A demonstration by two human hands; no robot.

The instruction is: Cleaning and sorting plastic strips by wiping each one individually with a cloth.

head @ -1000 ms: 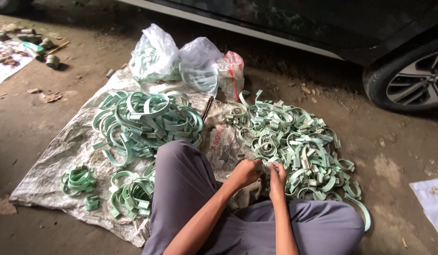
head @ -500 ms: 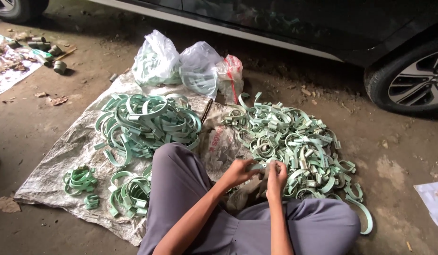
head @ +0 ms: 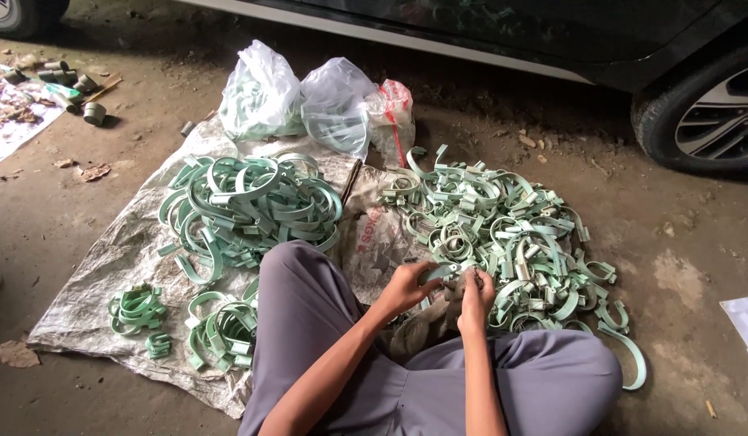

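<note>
- The left hand (head: 408,284) pinches a pale green curved clip (head: 438,272) between thumb and fingers, holding it just above the near edge of the sacking.
- The right hand (head: 476,297) is curled with its fingers bent down onto a greyish rag (head: 451,300) that sits against the clip; the two hands almost meet over the person's lap.
- Just right of and beyond the hands lies a loose heap of small green clips (head: 503,230), spreading toward the car wheel (head: 713,113) at far right.
- To the left, past the raised knee in grey trousers (head: 309,315), a pile of larger green bands (head: 249,206) is stacked in overlapping loops.
- Nearer on the left sit two smaller bunches (head: 136,307) of the same green pieces.
- Everything rests on a worn woven sack (head: 100,274) spread flat on the dirt floor.
- At the far edge of the sack stand three knotted plastic bags (head: 261,93), two clear with green pieces inside, one with red markings.
- Far left, short grey pipe fittings (head: 75,85) lie scattered on the ground.
</note>
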